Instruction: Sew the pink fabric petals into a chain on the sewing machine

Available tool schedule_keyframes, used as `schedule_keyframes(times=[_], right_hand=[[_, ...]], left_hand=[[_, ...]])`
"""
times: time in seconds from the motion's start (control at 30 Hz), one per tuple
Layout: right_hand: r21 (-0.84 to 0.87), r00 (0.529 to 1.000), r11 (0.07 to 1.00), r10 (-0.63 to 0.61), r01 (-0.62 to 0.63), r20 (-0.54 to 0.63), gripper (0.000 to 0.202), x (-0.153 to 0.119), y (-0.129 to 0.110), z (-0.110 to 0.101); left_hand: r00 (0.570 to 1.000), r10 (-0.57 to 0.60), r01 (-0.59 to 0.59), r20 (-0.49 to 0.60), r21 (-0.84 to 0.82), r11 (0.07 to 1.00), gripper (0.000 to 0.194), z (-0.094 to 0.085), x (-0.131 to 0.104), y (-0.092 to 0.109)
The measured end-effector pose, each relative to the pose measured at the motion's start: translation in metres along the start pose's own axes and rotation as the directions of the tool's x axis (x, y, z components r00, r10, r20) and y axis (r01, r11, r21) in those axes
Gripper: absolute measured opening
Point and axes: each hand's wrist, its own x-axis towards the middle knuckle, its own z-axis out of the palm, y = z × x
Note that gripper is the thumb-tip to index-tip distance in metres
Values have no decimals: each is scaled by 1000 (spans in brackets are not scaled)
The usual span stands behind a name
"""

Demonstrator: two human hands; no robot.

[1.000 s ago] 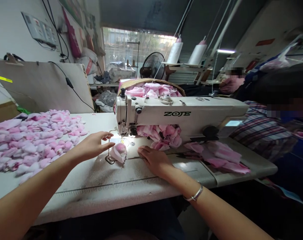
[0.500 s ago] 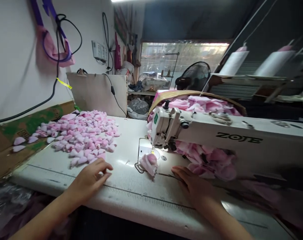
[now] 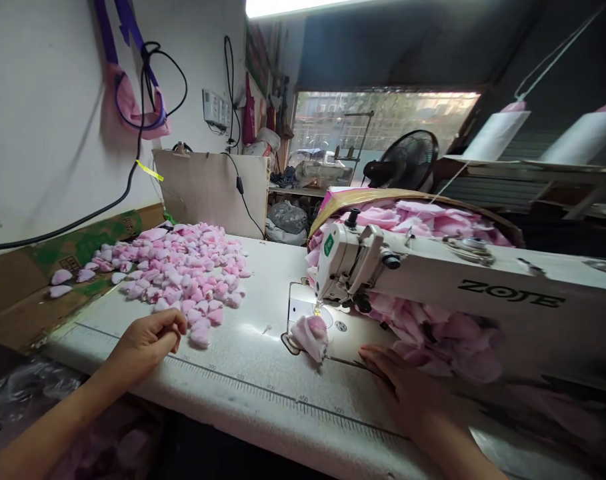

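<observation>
On white table (image 3: 267,287): sewing machine (image 3: 423,267) right, pink pile (image 3: 183,263) left. My right hand (image 3: 407,390) lies flat, fingers extended. My left hand (image 3: 145,343) curls narrow beside pile; cannot tell if holding. Folded pink piece (image 3: 309,338) lies between, apart from fingers.

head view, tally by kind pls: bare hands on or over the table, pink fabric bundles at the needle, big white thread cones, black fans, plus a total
Hands: 2 (left hand, right hand)
Pink fabric bundle: 1
White thread cones: 2
Black fan: 1
Total: 6
</observation>
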Motion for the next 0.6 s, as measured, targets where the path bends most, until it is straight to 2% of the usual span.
schedule_keyframes(times=[0.1,0.17,0.33,0.43,0.53,0.6], right_hand=[[-2,1000,1000,25,-25,15,40,0,-1,-2],[-1,999,1000,28,-28,16,40,0,-1,-3],[40,1000,999,-8,9,-11,39,-2,11,7],[59,999,998,3,0,-37,38,-4,26,20],[50,998,998,35,-33,-47,36,-6,42,34],[64,995,998,32,-26,-92,33,-9,51,41]], left_hand=[[965,49,-48,256,-11,999,21,1,11,0],[939,100,-105,329,-4,994,23,2,22,1],[951,168,-167,259,-27,986,26,7,53,1],[935,186,-177,302,-59,982,26,3,65,4],[916,191,-171,353,-87,981,27,-15,75,7],[920,179,-161,348,-79,984,30,-34,88,7]])
